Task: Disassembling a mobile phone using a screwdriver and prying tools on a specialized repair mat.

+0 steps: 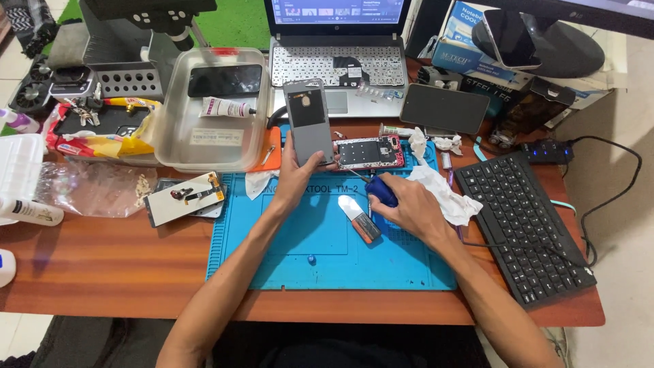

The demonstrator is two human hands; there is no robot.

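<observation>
My left hand [296, 178] holds a grey phone back cover [308, 121] upright above the blue work mat [272, 245]. My right hand [409, 208] grips a blue-handled screwdriver [380, 191], its tip pointing toward an opened phone [370, 152] lying at the mat's far edge. A small orange and white pry tool [360, 219] lies on the mat just left of my right hand. A crumpled white tissue [446, 194] lies under and beside my right hand.
A clear plastic tub [204, 146] with a phone and a tube stands at the left. A laptop [337, 61] sits behind, a dark phone [444, 108] to its right, a black keyboard [521, 225] at right. A phone screen part [185, 197] lies left of the mat.
</observation>
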